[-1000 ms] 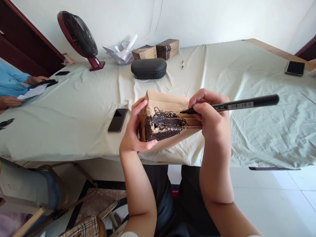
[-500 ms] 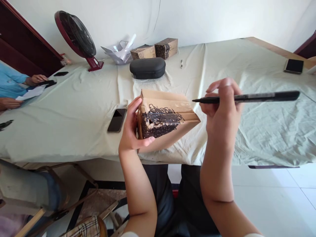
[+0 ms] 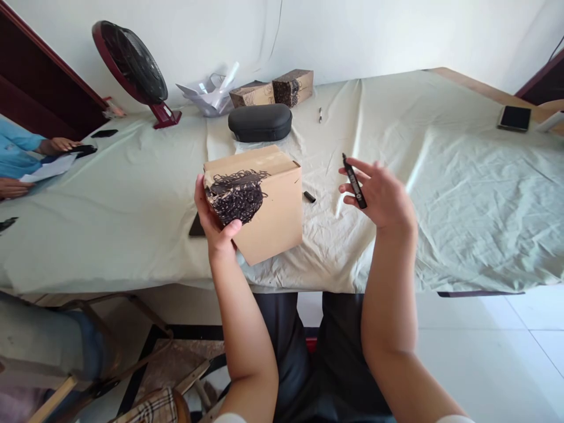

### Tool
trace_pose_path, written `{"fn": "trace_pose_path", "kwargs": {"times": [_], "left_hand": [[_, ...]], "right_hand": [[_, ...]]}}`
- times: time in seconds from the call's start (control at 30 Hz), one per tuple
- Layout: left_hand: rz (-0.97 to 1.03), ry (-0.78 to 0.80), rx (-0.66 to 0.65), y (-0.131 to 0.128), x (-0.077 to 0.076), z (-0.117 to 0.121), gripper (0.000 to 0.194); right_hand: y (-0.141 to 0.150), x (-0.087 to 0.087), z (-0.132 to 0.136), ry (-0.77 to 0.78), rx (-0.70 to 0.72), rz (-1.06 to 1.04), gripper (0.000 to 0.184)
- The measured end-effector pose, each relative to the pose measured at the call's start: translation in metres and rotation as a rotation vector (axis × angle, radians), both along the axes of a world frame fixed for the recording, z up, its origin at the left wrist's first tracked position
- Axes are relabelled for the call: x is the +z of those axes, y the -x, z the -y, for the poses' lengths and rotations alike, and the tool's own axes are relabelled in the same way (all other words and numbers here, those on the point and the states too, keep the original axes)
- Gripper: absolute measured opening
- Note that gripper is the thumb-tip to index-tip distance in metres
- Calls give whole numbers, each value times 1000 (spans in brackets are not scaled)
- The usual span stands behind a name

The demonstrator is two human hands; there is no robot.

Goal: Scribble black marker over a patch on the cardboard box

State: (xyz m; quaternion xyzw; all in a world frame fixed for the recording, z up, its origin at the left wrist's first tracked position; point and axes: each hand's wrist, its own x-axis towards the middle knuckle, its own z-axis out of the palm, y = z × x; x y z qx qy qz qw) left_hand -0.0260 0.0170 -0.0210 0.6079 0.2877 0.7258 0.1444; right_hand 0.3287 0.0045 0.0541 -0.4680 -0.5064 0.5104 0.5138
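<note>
My left hand (image 3: 217,220) grips the left end of a brown cardboard box (image 3: 278,208), thumb on the front face and fingers round the side. Dense black marker scribble covers the box's left corner, spilling over its top edge. To the right, my right hand (image 3: 381,191) is in the air, apart from the box, with a black marker (image 3: 354,183) held against its fingers, tip pointing up and away. A black marker cap (image 3: 309,197) lies on the cloth just right of the box. A phone (image 3: 198,227) is mostly hidden behind my left hand and the box.
Behind the box lie a black case (image 3: 259,123), two scribbled boxes (image 3: 293,87), a clear plastic basket (image 3: 209,101) and a small pen (image 3: 321,115). A fan (image 3: 132,64) stands back left. Another person's hands (image 3: 64,144) hold papers at far left. A dark tablet (image 3: 514,118) lies right.
The box has been turned and moved left in my left hand, so its plain front face shows. My right hand has swung the marker from lying sideways to pointing upward, away from the box.
</note>
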Motion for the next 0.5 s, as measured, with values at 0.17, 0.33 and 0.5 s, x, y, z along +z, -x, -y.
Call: {"fn": "trace_pose_path", "kwargs": {"times": [0.17,0.33,0.5], "left_hand": [[40,-16,-80,-10,0,0,123],[72,-65,-112,-9,-2,-2,119],[23,-56,-88,-4,-6,-5,121]], "right_hand": [[22,-32,-23,116,-64,332,31],[29,-54,-31,123,-25,848,20],[35,-66,-34,122,-10,1007,33]]}}
